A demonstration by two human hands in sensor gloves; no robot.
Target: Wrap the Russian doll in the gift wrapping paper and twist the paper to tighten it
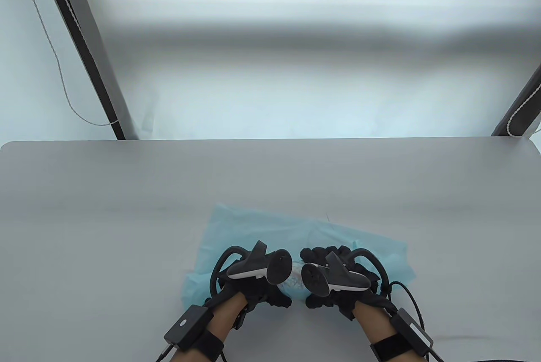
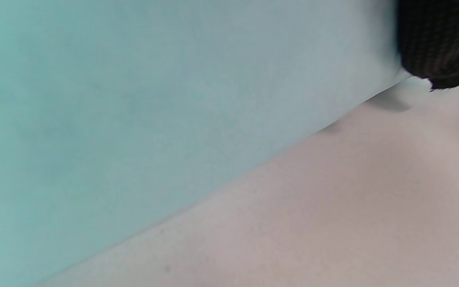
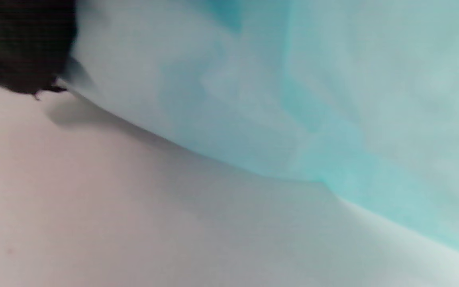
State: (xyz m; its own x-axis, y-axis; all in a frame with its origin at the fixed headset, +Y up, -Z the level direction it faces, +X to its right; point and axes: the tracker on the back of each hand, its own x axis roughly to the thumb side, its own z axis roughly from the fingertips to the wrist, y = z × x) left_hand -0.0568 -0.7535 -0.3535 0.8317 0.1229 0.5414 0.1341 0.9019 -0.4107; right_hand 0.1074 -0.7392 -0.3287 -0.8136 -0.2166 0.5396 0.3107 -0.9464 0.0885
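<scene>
1. Off the far left corner of the table, a dark pole slants upward with a thin cord looping beside it

2. A sheet of light blue gift wrapping paper lies on the near middle of the table, its left edge flat on the grey surface; the left wrist view shows that edge running straight across the tabletop

3. The left hand sits on the near left part of the paper, its tracker on top; the fingers bend down onto the sheet, but I cannot tell whether they grip it or only press on it

4. Between the two hands a small pale rounded shape with a faint pattern peeks out: the Russian doll, lying on the paper at its near edge and mostly hidden

5. The right hand rests just right of the doll, knuckles curled over the paper; what the fingertips do is hidden

6. The paper's right side is crumpled and lifts slightly off the table
</scene>
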